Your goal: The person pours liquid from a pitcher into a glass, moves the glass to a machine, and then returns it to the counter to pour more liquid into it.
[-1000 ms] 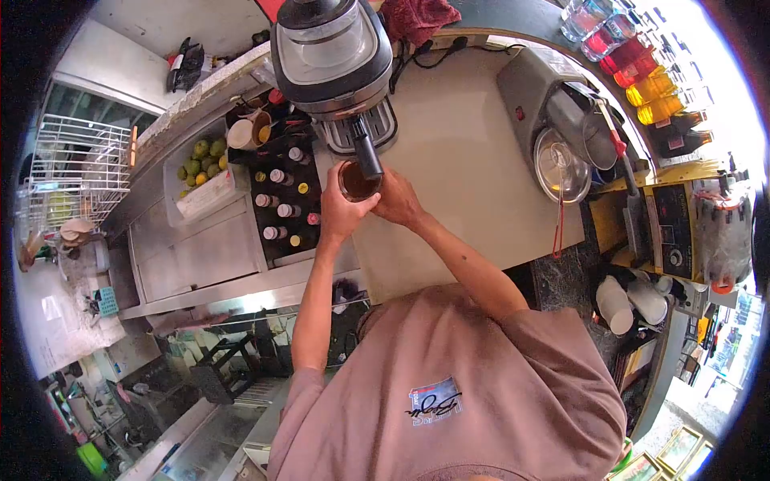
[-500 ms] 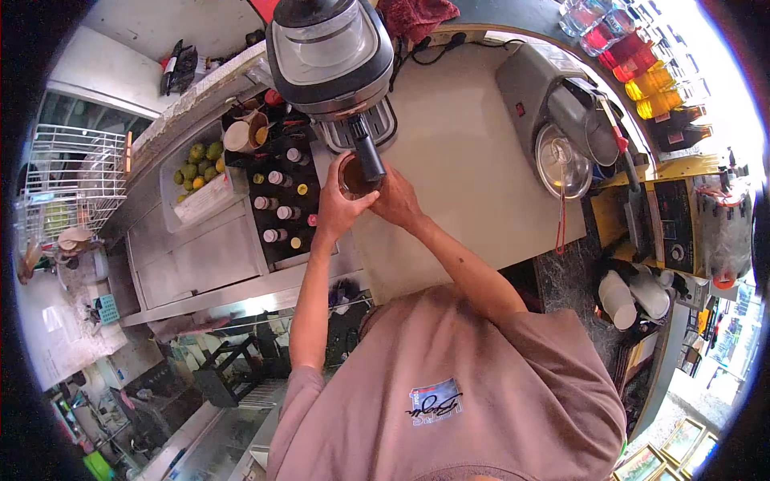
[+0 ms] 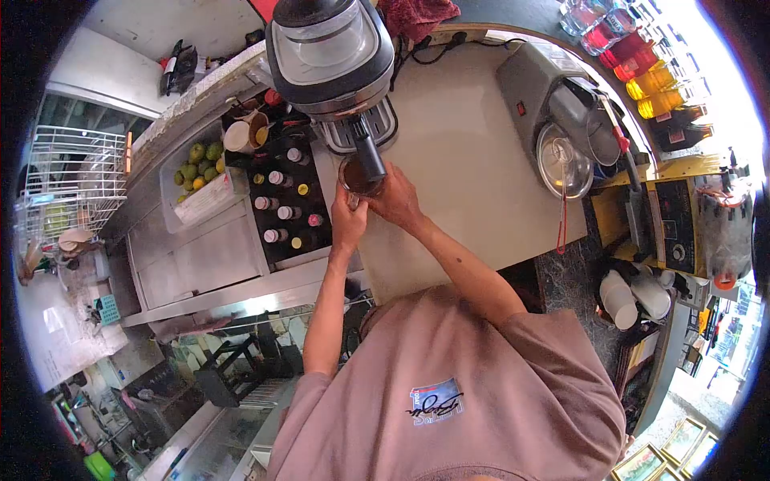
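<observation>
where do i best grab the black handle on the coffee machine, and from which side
Probably by its free outer end, from the person's side: the black handle is a bar jutting toward them from the front of the coffee machine. The cup, held close by in the left hand and right hand, crowds that end.

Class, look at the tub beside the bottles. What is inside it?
Green fruit and some yellow ones show in the tub, with a long pale block beside them. Whatever lies beneath the block or the upper fruit is covered.
</observation>
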Motion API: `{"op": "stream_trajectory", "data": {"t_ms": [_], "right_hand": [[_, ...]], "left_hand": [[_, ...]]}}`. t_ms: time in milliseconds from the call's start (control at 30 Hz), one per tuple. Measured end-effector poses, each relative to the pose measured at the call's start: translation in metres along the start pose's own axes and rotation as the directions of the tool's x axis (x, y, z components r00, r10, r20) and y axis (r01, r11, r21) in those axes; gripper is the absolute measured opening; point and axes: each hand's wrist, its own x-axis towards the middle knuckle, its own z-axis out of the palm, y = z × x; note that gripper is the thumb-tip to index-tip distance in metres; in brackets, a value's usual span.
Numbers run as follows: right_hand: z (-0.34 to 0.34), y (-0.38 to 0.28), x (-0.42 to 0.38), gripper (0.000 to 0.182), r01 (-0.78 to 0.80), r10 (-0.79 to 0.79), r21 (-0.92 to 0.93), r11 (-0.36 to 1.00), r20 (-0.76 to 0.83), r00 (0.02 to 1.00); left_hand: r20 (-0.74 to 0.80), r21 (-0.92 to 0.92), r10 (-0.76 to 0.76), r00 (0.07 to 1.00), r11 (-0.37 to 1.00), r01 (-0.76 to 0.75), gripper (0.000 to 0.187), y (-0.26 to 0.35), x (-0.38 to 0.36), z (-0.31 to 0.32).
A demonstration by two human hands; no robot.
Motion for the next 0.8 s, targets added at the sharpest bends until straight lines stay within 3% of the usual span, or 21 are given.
{"op": "stream_trajectory", "data": {"t_ms": [100,233,400,533,633,700,800], "right_hand": [[0.001,-0.002,-0.002,0.08,-0.01,0.01,-0.016,1.0,-0.014,1.0],[0.004,-0.001,-0.002,0.083,-0.014,0.011,-0.044,0.999,-0.058,0.998],[0.004,0.001,-0.004,0.085,-0.041,0.04,-0.035,0.999,-0.019,0.999],[0.002,0.002,-0.007,0.086,-0.055,0.055,-0.048,0.997,-0.005,0.998],[0.001,0.003,-0.007,0.082,-0.024,0.023,-0.04,0.999,-0.026,0.999],[0.0,0.001,-0.008,0.081,-0.008,0.007,-0.034,0.999,-0.032,0.999],[-0.006,-0.002,-0.007,0.082,-0.026,0.026,0.004,1.0,0.012,1.0]], "left_hand": [[0.041,-0.071,0.018,0.999,0.997,-0.015,0.055,-0.01,0.004,-0.003],[0.02,-0.011,0.051,0.999,0.999,-0.051,0.055,-0.016,0.006,-0.005],[0.033,0.008,-0.011,0.999,1.0,0.011,0.056,-0.013,0.009,-0.01],[0.059,-0.056,0.023,0.998,0.998,-0.02,0.049,-0.02,0.012,-0.01],[-0.007,0.046,0.034,0.999,0.998,-0.033,0.045,-0.019,0.003,-0.005],[-0.103,0.031,-0.134,0.986,0.99,0.138,0.054,-0.017,-0.006,0.001],[-0.126,0.102,-0.132,0.983,0.984,0.145,0.057,-0.018,-0.016,0.004]]}}
